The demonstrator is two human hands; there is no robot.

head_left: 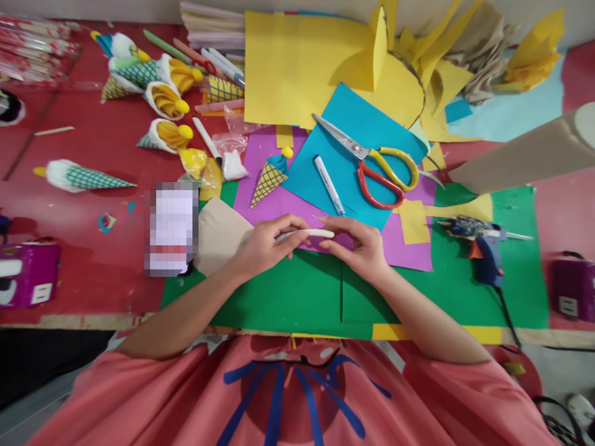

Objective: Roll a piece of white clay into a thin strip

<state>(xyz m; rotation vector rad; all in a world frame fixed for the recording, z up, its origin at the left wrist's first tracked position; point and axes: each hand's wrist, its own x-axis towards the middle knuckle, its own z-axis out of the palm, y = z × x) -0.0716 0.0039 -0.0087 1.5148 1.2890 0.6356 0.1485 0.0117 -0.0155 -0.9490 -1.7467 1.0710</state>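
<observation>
My left hand (266,243) and my right hand (360,244) meet over the purple sheet (260,192) and together pinch a thin white stick (310,233) lying level between them. The left fingers close round its left end, the right fingertips hold its right end. A small paper cone (268,178) with a yellow grid pattern lies just beyond the hands. A white marker (328,184) and yellow-and-red scissors (372,162) rest on the blue sheet (357,124). A green sheet (297,297) lies under my wrists.
A blue glue gun (481,248) lies to the right on the green sheet. Several finished cones (158,93) lie at the left on the red table (93,260). Yellow paper (288,68) is piled at the back. A brown paper roll (525,152) juts in from the right.
</observation>
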